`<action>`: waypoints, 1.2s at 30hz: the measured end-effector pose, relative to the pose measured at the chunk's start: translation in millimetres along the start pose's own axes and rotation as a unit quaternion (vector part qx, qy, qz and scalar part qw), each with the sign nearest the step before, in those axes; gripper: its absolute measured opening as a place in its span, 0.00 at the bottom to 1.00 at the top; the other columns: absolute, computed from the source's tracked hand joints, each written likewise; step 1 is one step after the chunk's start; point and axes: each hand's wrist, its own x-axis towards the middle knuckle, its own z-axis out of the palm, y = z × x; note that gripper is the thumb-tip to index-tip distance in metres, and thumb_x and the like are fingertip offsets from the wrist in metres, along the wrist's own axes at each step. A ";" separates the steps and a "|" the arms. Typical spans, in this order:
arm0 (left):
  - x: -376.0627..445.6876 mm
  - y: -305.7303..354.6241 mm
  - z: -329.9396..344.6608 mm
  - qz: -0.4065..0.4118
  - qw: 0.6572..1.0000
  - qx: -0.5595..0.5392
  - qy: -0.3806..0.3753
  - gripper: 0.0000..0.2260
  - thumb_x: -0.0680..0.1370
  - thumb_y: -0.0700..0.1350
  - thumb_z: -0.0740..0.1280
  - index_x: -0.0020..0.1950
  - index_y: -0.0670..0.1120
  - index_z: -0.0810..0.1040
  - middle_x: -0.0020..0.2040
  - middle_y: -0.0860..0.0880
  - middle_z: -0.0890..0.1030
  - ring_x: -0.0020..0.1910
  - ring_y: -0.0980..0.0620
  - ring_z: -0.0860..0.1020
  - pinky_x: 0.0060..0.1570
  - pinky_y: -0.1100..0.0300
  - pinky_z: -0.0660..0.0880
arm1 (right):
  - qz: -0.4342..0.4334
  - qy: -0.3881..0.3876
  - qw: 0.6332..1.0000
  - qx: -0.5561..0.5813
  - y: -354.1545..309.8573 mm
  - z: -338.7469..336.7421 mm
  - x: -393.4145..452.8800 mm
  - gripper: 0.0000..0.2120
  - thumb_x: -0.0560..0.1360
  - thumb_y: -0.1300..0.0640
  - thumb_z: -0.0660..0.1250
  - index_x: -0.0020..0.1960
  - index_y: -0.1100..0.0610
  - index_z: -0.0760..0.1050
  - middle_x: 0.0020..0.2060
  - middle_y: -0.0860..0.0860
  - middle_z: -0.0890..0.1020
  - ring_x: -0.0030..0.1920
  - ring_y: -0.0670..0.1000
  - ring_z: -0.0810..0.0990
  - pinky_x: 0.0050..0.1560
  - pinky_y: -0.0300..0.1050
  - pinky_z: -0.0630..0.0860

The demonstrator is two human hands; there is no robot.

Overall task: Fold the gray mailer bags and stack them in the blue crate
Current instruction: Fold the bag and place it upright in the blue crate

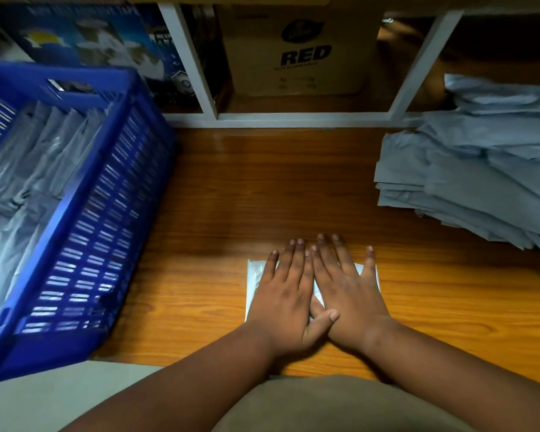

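A folded gray mailer bag (253, 277) lies flat on the wooden table near the front edge, mostly covered by both hands. My left hand (289, 291) presses flat on its left half with straight fingers. Pressing on the right half is my right hand (346, 288), fingers spread, and the left thumb overlaps it. The blue crate (106, 219) stands at the left, with several folded gray bags (28, 169) packed inside. A pile of unfolded gray mailer bags (468, 173) sits at the right of the table.
The wooden table (262, 188) runs back to a white shelf frame (281, 118). Behind the frame stand a cardboard box marked RED (303, 54) and a printed blue box (91, 35). The crate overhangs the table's front left corner.
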 end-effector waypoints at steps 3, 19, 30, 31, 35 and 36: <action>-0.8 0.6 -0.2 0.000 1.000 0.001 0.008 0.45 0.82 0.72 0.45 0.86 0.39 0.44 0.87 0.37 0.46 0.86 0.41 0.39 0.82 0.37 0.48 | 0.006 -0.009 1.000 0.004 -0.8 -4.4 -1.2 0.41 0.82 0.33 0.50 0.87 0.55 0.48 0.87 0.55 0.45 0.86 0.59 0.40 0.77 0.80 0.46; -16.7 -42.8 1.6 -0.004 1.000 0.018 0.011 0.45 0.82 0.74 0.45 0.87 0.42 0.47 0.87 0.39 0.48 0.86 0.44 0.42 0.82 0.39 0.47 | 0.007 -0.017 1.000 0.000 -29.7 -15.0 11.7 0.42 0.81 0.27 0.42 0.88 0.49 0.41 0.86 0.52 0.37 0.84 0.54 0.31 0.76 0.78 0.37; -13.1 -45.0 3.1 0.009 1.000 0.007 0.020 0.45 0.82 0.74 0.43 0.87 0.41 0.47 0.87 0.39 0.47 0.86 0.43 0.42 0.82 0.39 0.46 | 0.004 0.013 1.000 0.004 -27.6 -7.5 13.0 0.42 0.82 0.26 0.43 0.88 0.50 0.43 0.87 0.53 0.43 0.86 0.56 0.36 0.80 0.74 0.41; -13.0 -45.1 2.9 0.009 1.000 0.009 0.020 0.45 0.82 0.73 0.43 0.87 0.41 0.47 0.87 0.39 0.47 0.86 0.43 0.42 0.82 0.39 0.46 | 0.003 0.013 1.000 0.007 -27.5 -8.7 12.8 0.42 0.82 0.27 0.44 0.88 0.51 0.44 0.87 0.53 0.43 0.86 0.56 0.37 0.80 0.74 0.41; -14.0 -47.5 4.5 0.003 0.999 -0.009 0.032 0.37 0.86 0.67 0.42 0.87 0.43 0.50 0.87 0.41 0.50 0.86 0.45 0.44 0.83 0.41 0.48 | -0.022 0.008 0.999 0.036 -21.6 -15.3 10.2 0.38 0.83 0.35 0.48 0.88 0.51 0.49 0.87 0.54 0.48 0.86 0.56 0.41 0.82 0.71 0.41; -16.2 -47.5 4.8 -0.002 0.999 -0.017 0.041 0.35 0.87 0.65 0.43 0.87 0.43 0.53 0.87 0.41 0.52 0.86 0.44 0.47 0.83 0.42 0.49 | -0.038 0.009 0.998 0.045 -16.9 -16.0 5.9 0.37 0.84 0.36 0.49 0.87 0.51 0.51 0.87 0.54 0.50 0.86 0.56 0.43 0.83 0.69 0.43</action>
